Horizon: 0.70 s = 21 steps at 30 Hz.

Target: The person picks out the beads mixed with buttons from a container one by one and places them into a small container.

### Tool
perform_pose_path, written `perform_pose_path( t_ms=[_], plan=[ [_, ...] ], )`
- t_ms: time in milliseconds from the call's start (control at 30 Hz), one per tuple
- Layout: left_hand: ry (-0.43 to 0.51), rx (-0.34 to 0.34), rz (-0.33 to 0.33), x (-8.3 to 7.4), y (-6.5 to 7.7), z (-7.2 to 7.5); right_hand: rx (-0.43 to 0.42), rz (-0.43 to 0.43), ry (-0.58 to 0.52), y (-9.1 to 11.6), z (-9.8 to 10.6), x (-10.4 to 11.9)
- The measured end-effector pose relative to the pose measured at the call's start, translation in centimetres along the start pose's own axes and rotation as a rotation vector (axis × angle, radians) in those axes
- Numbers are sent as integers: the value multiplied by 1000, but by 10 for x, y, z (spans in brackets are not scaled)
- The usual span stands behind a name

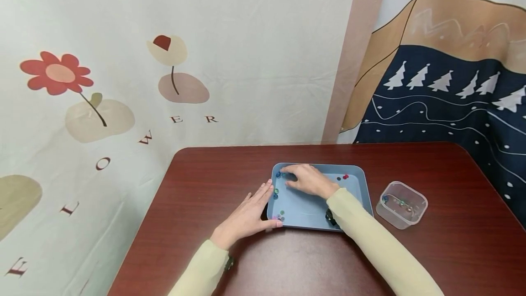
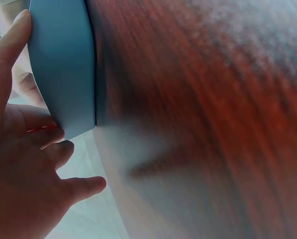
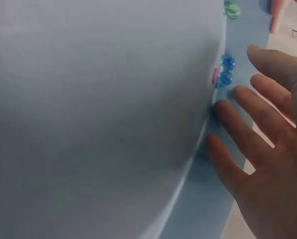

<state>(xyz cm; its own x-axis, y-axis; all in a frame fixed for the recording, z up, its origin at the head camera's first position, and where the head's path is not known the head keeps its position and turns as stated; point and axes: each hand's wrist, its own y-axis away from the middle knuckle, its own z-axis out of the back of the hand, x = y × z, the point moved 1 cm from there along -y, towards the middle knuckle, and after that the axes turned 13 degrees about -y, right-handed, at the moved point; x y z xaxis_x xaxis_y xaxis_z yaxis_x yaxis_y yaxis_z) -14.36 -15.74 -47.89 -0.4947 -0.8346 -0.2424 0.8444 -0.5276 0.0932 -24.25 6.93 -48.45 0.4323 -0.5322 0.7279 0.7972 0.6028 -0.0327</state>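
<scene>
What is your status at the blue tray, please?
Left grip touching tray; right grip at far-left corner, near blue beads; no obstruction seen.

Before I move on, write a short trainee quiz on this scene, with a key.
1. Which hand is over the floor of the blue tray?
2. True or false: the clear container stands on the table, right of the tray.
3. At which edge of the tray is the left hand: A) right, B) left, C) far?

Key: 1. The right hand. 2. True. 3. B.
</scene>
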Motion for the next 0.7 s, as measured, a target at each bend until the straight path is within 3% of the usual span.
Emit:
perform_pose_path(
  t_ms=[433,700],
  plan=[
    [3,1,4,0,1,-1,4,-18,3,-3,-9,-1],
    [-2,3,7,-1,1,0,-10,1,63,-4,-12,2]
  ],
)
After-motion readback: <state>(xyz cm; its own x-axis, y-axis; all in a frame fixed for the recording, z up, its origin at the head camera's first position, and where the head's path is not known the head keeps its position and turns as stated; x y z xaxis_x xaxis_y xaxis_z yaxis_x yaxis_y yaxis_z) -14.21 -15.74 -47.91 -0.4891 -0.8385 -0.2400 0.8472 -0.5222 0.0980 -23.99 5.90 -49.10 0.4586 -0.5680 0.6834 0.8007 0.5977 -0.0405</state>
